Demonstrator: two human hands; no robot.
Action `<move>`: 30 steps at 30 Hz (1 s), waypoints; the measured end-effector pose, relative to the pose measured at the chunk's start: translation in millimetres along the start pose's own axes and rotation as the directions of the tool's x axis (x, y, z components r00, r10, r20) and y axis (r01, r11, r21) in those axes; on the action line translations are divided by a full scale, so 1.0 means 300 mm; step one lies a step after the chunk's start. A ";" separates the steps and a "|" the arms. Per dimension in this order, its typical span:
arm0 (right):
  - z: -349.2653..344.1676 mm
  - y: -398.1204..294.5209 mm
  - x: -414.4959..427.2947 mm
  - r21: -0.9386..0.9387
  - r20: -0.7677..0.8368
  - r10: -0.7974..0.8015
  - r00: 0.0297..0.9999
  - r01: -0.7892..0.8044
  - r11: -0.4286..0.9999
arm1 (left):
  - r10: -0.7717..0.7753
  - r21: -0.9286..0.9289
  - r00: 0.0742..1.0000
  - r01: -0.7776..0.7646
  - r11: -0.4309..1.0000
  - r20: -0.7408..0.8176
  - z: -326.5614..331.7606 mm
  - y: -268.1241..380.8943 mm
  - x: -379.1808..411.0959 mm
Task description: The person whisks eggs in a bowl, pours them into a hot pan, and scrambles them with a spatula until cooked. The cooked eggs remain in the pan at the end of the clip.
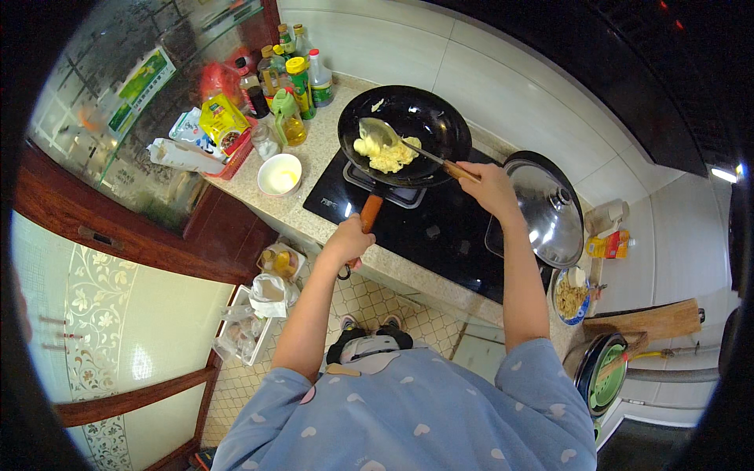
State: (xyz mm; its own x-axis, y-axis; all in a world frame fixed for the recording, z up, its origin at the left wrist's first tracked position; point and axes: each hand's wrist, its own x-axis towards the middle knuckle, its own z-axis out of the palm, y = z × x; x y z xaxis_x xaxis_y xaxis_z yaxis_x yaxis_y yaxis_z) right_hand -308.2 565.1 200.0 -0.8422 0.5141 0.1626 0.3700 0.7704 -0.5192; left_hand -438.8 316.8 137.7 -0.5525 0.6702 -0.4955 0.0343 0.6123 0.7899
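A black wok sits over the left burner of a black glass hob. My left hand is closed around the wok's orange-brown handle. In my right hand is the wooden handle of a metal ladle, its bowl inside the wok against yellow cooked egg. The egg lies in the lower left part of the wok, partly hidden by the ladle. A white bowl with a little yellow residue stands on the counter left of the hob.
Seasoning bottles, a green-topped oil jug, a glass jar and a red basket of packets stand at left. To the right are a pan with a metal lid, a plate of noodle-like food and a wooden board.
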 end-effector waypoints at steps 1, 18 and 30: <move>-0.022 -0.014 -0.024 -0.005 0.000 0.000 1.000 0.000 1.000 | -0.001 0.002 1.000 0.001 1.000 -0.003 -0.001 -0.001 -0.001; 0.095 -0.144 -0.065 -0.377 0.018 0.119 0.993 -0.104 0.921 | -0.010 -0.024 1.000 0.010 1.000 0.001 -0.001 0.000 -0.002; 0.290 -0.093 0.100 -0.177 -0.135 0.117 0.984 -0.140 0.974 | 0.011 -0.012 1.000 -0.011 1.000 0.005 0.002 -0.005 0.003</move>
State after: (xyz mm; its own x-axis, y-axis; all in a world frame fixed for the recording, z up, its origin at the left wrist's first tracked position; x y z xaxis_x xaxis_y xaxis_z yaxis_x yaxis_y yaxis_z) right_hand -377.9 526.3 146.4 -0.7323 0.6468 0.2130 0.5477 0.7453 -0.3801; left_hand -438.8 316.7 135.9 -0.5480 0.6790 -0.4885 0.0308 0.5999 0.7995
